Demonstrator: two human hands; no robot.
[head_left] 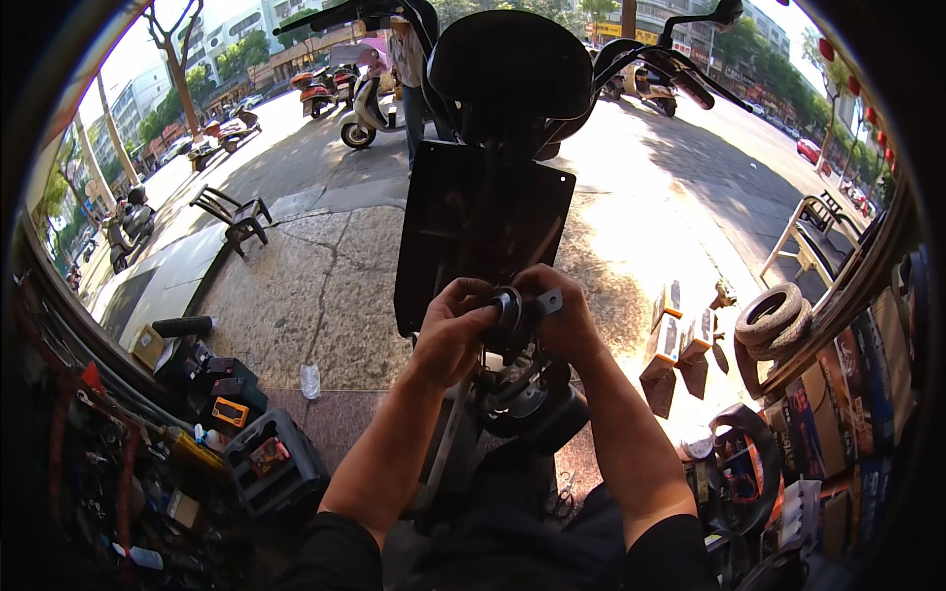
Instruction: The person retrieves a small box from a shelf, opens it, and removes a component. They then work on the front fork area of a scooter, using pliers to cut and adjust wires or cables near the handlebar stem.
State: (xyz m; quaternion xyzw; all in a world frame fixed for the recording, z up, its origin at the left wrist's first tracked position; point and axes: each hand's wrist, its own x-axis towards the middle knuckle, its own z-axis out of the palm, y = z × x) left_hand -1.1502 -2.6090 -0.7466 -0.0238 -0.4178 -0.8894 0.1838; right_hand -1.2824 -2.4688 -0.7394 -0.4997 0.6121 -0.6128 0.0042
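Both my hands meet in front of a scooter (511, 84), at the middle of the view. Between them is a round dark part with a shiny silver rim (508, 308). The thumb and fingers of my left hand (453, 335) are closed on its left side. My right hand (569, 320) is closed at its right side, where a small flat metal bracket with a hole (551, 300) sticks out between the fingers. The scooter's dark flat panel (429, 231) stands just beyond. Below my hands are metal parts of the scooter, in shadow and partly hidden by my wrists.
At the left lie an open dark case (274, 463) and a yellow-orange device (231, 411). Small boxes (665, 340) and stacked tyres (774, 320) stand at the right. A low dark stool (235, 215) is farther off. A person (407, 79) stands behind the scooter, near parked scooters (365, 118).
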